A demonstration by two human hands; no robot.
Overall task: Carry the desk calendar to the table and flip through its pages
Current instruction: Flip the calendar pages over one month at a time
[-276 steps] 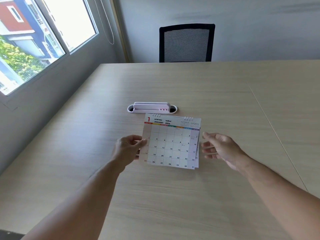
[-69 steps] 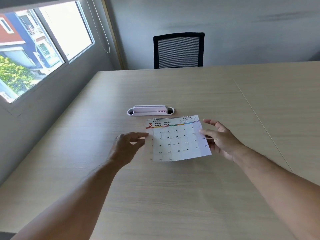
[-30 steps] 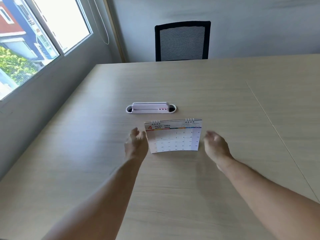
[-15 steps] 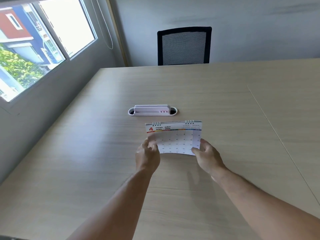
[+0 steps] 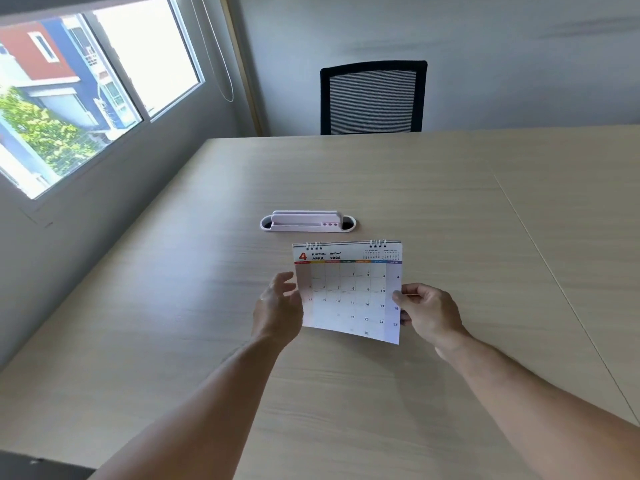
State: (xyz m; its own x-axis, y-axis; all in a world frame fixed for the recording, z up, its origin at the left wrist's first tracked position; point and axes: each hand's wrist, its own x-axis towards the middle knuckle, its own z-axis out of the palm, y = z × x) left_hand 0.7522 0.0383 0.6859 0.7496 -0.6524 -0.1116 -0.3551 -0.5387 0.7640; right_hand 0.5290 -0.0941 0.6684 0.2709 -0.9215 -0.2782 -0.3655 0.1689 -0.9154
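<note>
Pinching the calendar (image 5: 349,292) page, right hand (image 5: 429,315) grips; left hand (image 5: 277,311) open, fingertips seemingly hidden.

A: What is seen at twelve o'clock?
B: A black mesh chair (image 5: 373,97); a white cable port (image 5: 307,222) is set nearer.
A: At ten o'clock?
B: A window (image 5: 86,88).

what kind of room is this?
Likely an office meeting room: a large wooden table with a cable-port cover, a mesh office chair at the far side, and a desk calendar in hand.
</note>
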